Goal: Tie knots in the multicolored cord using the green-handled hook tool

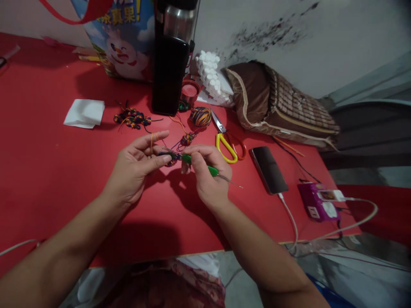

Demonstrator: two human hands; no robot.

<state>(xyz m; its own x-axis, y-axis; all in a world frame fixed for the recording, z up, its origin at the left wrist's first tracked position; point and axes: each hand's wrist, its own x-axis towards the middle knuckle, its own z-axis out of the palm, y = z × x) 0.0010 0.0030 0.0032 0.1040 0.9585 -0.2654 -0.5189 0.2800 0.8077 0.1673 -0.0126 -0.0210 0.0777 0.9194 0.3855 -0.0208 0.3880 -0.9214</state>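
Note:
My left hand pinches a small dark multicoloured crochet piece between thumb and fingers. Orange yarn wraps around its raised index finger. My right hand is closed around the green handle of a crochet hook; one thin metal end sticks out to the lower right, while the other meets the piece. Just beyond the hands lies a small knotted bit of yarn. A ball of orange, purple and dark yarn sits behind it, beside scissors with one yellow and one red handle.
Several knotted yarn pieces and a folded white paper lie at left on the red table. A black phone stands upright at the back. Another phone, charging, a purple box and a brown checked bag are at right.

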